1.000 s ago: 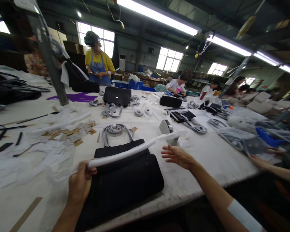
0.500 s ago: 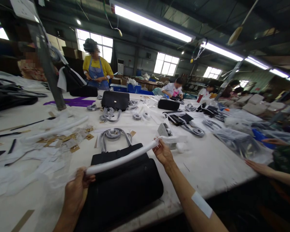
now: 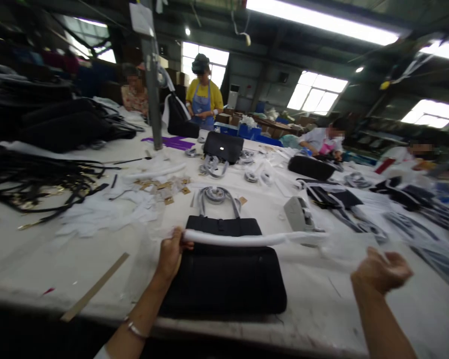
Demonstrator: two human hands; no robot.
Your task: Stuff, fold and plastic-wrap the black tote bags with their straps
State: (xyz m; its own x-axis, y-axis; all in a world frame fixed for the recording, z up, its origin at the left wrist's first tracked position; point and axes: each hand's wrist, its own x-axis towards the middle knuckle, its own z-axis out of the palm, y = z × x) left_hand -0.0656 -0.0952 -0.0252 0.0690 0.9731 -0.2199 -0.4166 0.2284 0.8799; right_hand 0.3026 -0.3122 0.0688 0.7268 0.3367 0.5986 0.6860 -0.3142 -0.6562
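A long white padding roll (image 3: 239,240) of soft wrapping stretches level across a black handbag (image 3: 224,279) lying on the table. My left hand (image 3: 170,254) is closed around the roll's left end, over the bag's upper left. The roll's far end hangs out to the right, in front of a grey tape dispenser (image 3: 299,213). Apart from the roll, at the right, my right hand (image 3: 383,269) has its fingers loosely curled and spread, slightly blurred, with nothing visible in it. Behind the bag, its wrapped grey handles (image 3: 214,195) lie with a coiled strap.
A flat brown strip (image 3: 95,286) lies left of the bag near the table edge. Black straps with metal ends (image 3: 48,194) and white scraps (image 3: 108,214) cover the left side. Further back are another black bag (image 3: 223,146), a metal post (image 3: 152,89) and several co-workers.
My right hand has let go of the roll and moved right, away from it. The left hand still grips its end. The view has swung left, and the roll now lies more level.
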